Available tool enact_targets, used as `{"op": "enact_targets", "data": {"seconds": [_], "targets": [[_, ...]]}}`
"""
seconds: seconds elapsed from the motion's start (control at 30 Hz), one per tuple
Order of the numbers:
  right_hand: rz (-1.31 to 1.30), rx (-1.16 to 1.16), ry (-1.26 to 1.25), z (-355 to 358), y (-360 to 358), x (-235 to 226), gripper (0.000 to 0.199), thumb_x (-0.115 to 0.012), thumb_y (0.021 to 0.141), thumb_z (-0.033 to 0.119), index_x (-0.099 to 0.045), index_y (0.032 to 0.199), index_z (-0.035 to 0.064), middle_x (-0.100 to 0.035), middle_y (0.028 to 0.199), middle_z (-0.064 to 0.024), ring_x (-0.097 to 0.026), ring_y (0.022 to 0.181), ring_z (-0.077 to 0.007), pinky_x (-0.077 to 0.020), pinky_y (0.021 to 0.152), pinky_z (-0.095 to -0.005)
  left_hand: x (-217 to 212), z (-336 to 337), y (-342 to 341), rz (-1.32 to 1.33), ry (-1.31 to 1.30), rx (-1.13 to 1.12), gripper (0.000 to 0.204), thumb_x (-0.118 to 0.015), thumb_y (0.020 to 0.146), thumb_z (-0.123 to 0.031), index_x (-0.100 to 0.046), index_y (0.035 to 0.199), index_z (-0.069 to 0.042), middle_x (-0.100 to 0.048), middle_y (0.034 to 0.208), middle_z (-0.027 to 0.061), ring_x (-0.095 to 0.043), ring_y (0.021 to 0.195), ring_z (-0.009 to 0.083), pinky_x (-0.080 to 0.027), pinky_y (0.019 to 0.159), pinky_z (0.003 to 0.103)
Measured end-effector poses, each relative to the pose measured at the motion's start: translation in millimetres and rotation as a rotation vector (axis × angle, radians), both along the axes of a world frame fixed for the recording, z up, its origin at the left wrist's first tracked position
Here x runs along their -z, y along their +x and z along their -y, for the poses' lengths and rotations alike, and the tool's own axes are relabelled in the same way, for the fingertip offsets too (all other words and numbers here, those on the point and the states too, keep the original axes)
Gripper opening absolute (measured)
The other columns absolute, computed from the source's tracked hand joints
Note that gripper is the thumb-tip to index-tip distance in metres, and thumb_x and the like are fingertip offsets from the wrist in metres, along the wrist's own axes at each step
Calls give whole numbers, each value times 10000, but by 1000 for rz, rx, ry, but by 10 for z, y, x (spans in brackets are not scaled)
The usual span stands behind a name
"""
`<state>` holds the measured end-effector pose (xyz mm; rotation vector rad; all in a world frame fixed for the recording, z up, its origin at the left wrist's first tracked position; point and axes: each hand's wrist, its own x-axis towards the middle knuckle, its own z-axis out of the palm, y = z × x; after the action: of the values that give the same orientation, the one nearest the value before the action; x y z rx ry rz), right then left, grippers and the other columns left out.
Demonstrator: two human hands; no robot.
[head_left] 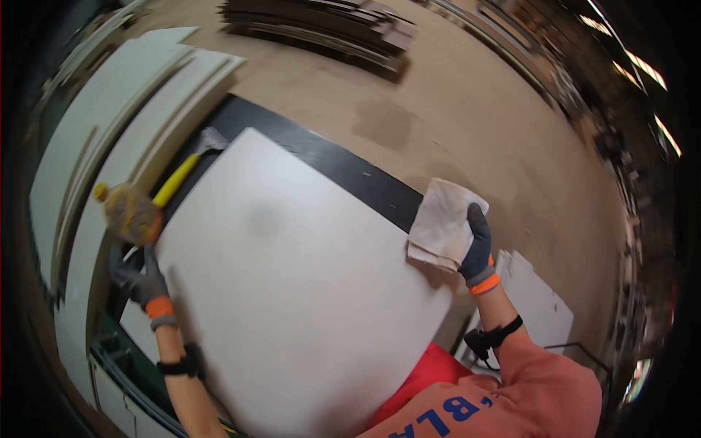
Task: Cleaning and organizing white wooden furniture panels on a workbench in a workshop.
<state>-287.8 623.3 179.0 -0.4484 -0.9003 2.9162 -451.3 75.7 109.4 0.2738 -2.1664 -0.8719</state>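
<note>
In my right hand [478,244], gloved in grey with an orange cuff, is a folded off-white cloth [442,219]; the thumb presses on it beside the right edge of a large white panel [292,241]. My left hand [140,277], in a matching glove, is left of the panel with its finger and thumb apart. Just beyond those fingertips is a stained clear bottle [133,213] with a yellow cap, slightly blurred. A yellow-handled tool [177,179] with a grey head lies along the panel's far left edge.
Beneath the white panel is a dark board [321,157]. Long pale boards [109,109] are stacked at the left. A pile of brown boards [321,33] is on the floor at the far side, and white offcut pieces [537,299] are at the right, beyond my right forearm.
</note>
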Motion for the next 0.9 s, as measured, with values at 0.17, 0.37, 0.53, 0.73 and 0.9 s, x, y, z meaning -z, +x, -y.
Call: {"op": "enact_targets", "data": {"seconds": [0.17, 0.37, 0.53, 0.73, 0.9], "targets": [[-16, 92, 51, -588, 590, -242, 570, -513, 937, 366, -402, 1375, 18, -467, 1381, -150, -449, 1266, -307, -316, 1095, -481, 64, 201, 343, 393, -524, -2, 609, -622, 872, -370, -445, 1309, 16, -499, 1301, 203, -478, 1192, 353, -372, 1022, 416], [429, 43, 487, -640, 1397, -238, 557, -545, 907, 502, -534, 1214, 37, -611, 1040, -77, -608, 817, -137, -507, 677, -263, 121, 139, 320, 856, -787, -115, 711, -460, 909, -552, -403, 1371, -15, -424, 1401, 202, -386, 1301, 346, -299, 1083, 415], [-1, -753, 2201, 229, 1650, 49, 836, -670, 719, 429, -343, 1407, 85, -269, 1467, -199, -182, 1392, -406, -165, 1100, -577, 238, 383, 405, 747, -709, 22, 779, -409, 893, -624, -373, 1398, -31, -407, 1416, 196, -362, 1321, 346, -279, 1093, 417], [340, -386, 2302, -264, 1189, 281, 833, -635, 761, 442, -323, 1413, 26, -264, 1467, -233, -195, 1380, -422, -131, 1120, -554, 310, 208, 599, 517, -743, 163, 544, -494, 890, -325, -444, 1312, 14, -504, 1248, 251, -497, 1125, 386, -428, 909, 411], [258, -408, 2244, -146, 1565, 204, 818, -634, 768, 439, -336, 1400, 14, -304, 1449, -203, -206, 1386, -390, -146, 1137, -503, 446, 693, 549, 813, -487, 216, 812, -403, 893, -623, -367, 1360, 40, -382, 1378, 279, -344, 1289, 408, -299, 1071, 484]]}}
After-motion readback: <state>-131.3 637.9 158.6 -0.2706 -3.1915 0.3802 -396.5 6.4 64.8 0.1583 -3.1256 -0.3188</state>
